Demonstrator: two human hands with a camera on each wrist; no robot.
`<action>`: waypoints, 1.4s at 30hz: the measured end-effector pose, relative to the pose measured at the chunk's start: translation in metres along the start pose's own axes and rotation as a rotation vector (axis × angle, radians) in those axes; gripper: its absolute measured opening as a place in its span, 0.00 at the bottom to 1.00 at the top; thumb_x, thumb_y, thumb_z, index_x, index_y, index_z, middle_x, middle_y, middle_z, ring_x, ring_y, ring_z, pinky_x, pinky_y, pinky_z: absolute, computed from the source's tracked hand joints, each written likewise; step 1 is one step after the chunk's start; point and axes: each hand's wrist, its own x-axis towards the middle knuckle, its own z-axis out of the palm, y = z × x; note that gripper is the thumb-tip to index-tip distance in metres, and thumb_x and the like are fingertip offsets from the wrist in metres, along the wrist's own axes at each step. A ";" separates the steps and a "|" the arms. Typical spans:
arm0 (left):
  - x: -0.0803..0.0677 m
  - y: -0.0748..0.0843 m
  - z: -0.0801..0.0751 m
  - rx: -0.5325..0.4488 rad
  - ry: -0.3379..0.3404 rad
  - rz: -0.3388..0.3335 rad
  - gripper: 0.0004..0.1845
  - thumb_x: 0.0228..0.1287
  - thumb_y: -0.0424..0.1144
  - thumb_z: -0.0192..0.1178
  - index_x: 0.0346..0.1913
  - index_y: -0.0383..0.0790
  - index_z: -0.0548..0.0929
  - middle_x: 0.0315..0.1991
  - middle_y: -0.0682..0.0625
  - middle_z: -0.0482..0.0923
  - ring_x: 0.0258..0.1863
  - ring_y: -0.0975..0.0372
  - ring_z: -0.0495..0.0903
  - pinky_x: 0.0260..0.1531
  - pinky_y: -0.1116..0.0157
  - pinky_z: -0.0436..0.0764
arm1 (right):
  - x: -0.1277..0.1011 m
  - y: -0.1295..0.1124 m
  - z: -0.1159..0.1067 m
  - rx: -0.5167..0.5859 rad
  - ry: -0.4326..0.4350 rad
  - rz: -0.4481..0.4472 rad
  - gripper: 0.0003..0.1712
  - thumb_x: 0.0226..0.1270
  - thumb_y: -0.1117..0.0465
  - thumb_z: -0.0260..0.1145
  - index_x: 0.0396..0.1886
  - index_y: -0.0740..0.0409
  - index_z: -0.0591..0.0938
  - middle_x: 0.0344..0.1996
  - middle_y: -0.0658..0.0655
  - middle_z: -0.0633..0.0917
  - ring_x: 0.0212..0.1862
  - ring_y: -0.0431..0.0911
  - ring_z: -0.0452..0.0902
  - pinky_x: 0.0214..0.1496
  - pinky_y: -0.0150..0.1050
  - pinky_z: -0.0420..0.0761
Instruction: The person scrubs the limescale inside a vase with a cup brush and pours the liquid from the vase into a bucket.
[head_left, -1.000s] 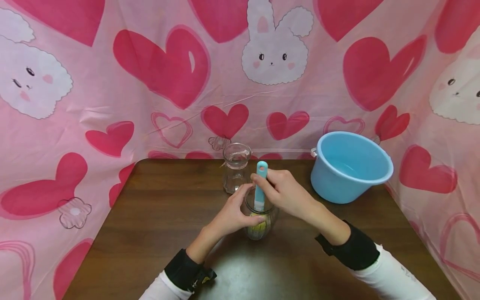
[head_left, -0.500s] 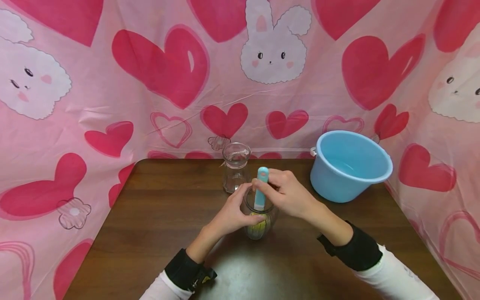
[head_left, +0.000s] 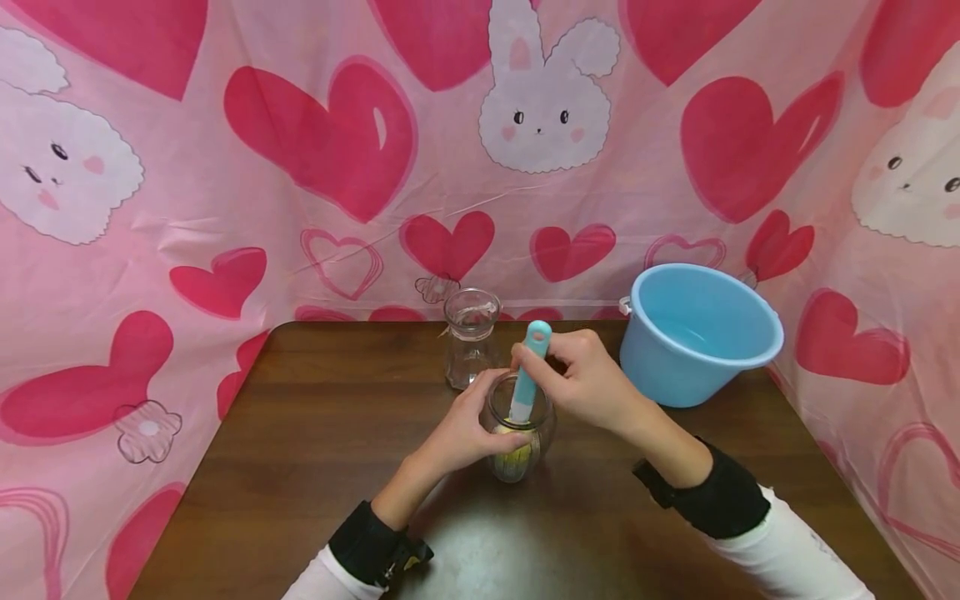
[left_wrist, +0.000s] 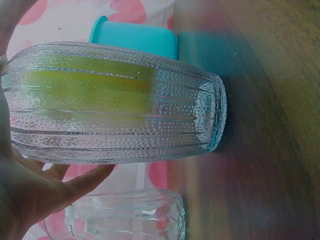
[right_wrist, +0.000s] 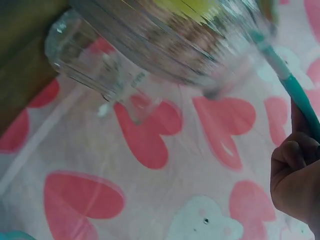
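A ribbed glass jar [head_left: 512, 473] stands upright on the table, mouth up. My left hand [head_left: 467, 427] grips it near the rim, thumb on the near side and fingers on the far side. Inside it is a sponge brush with a light blue handle [head_left: 527, 385]. Through the bumpy glass its yellow-green sponge head [left_wrist: 92, 90] shows in the left wrist view. My right hand [head_left: 585, 382] pinches the upper handle above the rim. In the right wrist view, the curled fingers [right_wrist: 292, 155] hold the handle, and the jar is blurred.
Behind the held jar stands a second clear glass jar [head_left: 467, 360] with a thin tie round its neck. A light blue bucket [head_left: 667, 379] is at the back right of the brown table [head_left: 315, 467]. Pink heart-and-rabbit cloth [head_left: 330, 167] hangs behind and at both sides.
My right hand first lowers the brush slightly, then lifts it, and the handle now leans further right. My left hand and the jar stay in place.
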 end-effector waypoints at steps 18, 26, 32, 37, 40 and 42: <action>0.000 0.004 0.000 -0.021 0.006 -0.022 0.42 0.54 0.46 0.78 0.71 0.51 0.70 0.61 0.52 0.74 0.58 0.59 0.76 0.58 0.56 0.79 | 0.003 -0.001 -0.005 -0.171 0.040 -0.045 0.09 0.64 0.71 0.72 0.43 0.60 0.89 0.20 0.45 0.80 0.19 0.33 0.65 0.20 0.31 0.68; -0.001 0.004 0.001 -0.020 -0.009 -0.034 0.43 0.55 0.45 0.78 0.73 0.53 0.69 0.63 0.52 0.73 0.58 0.59 0.75 0.59 0.55 0.78 | -0.003 0.007 0.006 -0.223 -0.024 -0.113 0.07 0.61 0.71 0.75 0.38 0.61 0.88 0.18 0.46 0.76 0.20 0.32 0.60 0.21 0.28 0.64; 0.000 0.003 0.000 -0.002 0.021 -0.034 0.43 0.53 0.47 0.79 0.71 0.51 0.70 0.61 0.53 0.75 0.58 0.59 0.76 0.59 0.56 0.77 | 0.006 -0.002 -0.005 -0.185 0.048 -0.135 0.11 0.62 0.71 0.74 0.45 0.61 0.87 0.28 0.49 0.85 0.23 0.36 0.69 0.23 0.29 0.70; 0.000 0.003 0.000 -0.017 0.007 -0.031 0.43 0.55 0.48 0.78 0.72 0.53 0.69 0.62 0.52 0.74 0.58 0.59 0.75 0.59 0.54 0.77 | 0.002 0.007 0.006 -0.174 0.004 -0.115 0.12 0.62 0.72 0.75 0.45 0.63 0.88 0.27 0.50 0.85 0.23 0.35 0.69 0.23 0.29 0.71; 0.000 0.004 0.000 -0.016 0.003 -0.023 0.43 0.56 0.48 0.78 0.73 0.54 0.68 0.64 0.52 0.73 0.59 0.58 0.75 0.59 0.52 0.76 | -0.001 0.012 0.011 -0.192 -0.012 -0.112 0.12 0.62 0.72 0.75 0.45 0.64 0.87 0.27 0.50 0.85 0.23 0.35 0.69 0.23 0.28 0.71; 0.000 0.004 0.000 -0.012 0.008 -0.018 0.43 0.55 0.47 0.78 0.73 0.53 0.69 0.63 0.52 0.73 0.59 0.58 0.75 0.60 0.52 0.76 | 0.000 0.012 0.009 -0.206 0.000 -0.120 0.11 0.62 0.71 0.75 0.44 0.63 0.88 0.25 0.49 0.83 0.23 0.35 0.68 0.23 0.27 0.70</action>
